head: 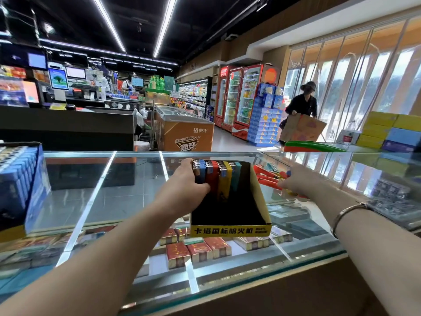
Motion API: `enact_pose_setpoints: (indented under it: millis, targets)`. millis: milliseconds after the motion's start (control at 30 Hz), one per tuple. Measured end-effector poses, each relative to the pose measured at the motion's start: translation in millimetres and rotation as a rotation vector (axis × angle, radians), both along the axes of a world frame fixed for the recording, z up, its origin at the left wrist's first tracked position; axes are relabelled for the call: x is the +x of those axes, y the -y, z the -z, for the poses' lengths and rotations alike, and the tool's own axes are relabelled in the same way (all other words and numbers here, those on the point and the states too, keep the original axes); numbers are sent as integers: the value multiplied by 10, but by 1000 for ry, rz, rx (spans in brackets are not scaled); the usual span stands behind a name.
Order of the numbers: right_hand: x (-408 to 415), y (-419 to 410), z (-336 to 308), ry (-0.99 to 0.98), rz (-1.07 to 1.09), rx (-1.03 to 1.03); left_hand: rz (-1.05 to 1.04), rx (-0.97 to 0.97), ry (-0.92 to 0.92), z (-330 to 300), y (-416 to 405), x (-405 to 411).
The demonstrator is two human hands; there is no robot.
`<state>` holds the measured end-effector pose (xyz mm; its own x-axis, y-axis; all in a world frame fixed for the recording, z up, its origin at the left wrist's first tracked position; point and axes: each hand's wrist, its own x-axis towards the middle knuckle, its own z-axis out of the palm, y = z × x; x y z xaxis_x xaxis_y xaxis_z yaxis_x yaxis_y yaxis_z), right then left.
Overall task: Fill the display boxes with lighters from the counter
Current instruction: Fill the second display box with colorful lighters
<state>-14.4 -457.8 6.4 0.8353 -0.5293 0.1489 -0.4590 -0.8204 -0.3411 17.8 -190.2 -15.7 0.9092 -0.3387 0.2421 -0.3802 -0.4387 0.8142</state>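
A black and yellow display box (230, 229) stands on the glass counter (109, 190) in the middle. Blue, red, yellow and teal lighters (218, 176) stand in rows at its far end; the near part holds none. My left hand (188, 179) grips the blue lighters at the left of the far row, thumb curled around them. My right hand (293, 181) reaches to a loose pile of red and mixed lighters (268, 177) lying on the glass right of the box, fingers over them; whether it holds one is hidden.
A blue display box (20, 183) full of lighters stands at the counter's left edge. Cigarette packs (198, 249) lie inside the case under the glass. Stacked yellow and blue cartons (391, 131) sit far right. A person (300, 106) stands by the drink fridges beyond.
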Motion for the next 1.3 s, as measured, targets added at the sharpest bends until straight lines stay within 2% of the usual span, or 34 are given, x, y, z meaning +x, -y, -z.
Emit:
enact_pose_setpoints:
  millis: [267, 500, 700, 800, 900, 967, 1033, 1133, 1200, 1300]
  targets:
    - [72, -89, -31, -72, 106, -194, 34, 7, -65, -27, -20, 46]
    - [116, -114, -12, -135, 34, -240, 47, 3, -75, -40, -25, 58]
    - [57, -184, 2, -70, 156, -258, 59, -2, -92, -54, -43, 46]
    - [27, -191, -110, 133, 112, -83, 56, -8, -92, -58, -66, 36]
    - [-6, -313, -293, 436, -30, 272, 36, 3, -82, -79, -103, 25]
    - [-37, -481, -422, 570, -142, 531, 25, 8, -78, -88, -120, 36]
    - [-63, -685, -530, 616, -281, 753, 11, -2, -79, -96, -139, 48]
    - [-71, -977, -611, 654, -477, 954, 24, -13, -59, -110, -146, 79]
    - [-35, -1119, -610, 685, -589, 1099, 14, 30, 46, -123, -159, 87]
    - [50, -1266, -554, 713, -695, 1222, 11, 6, 320, -157, -197, 57]
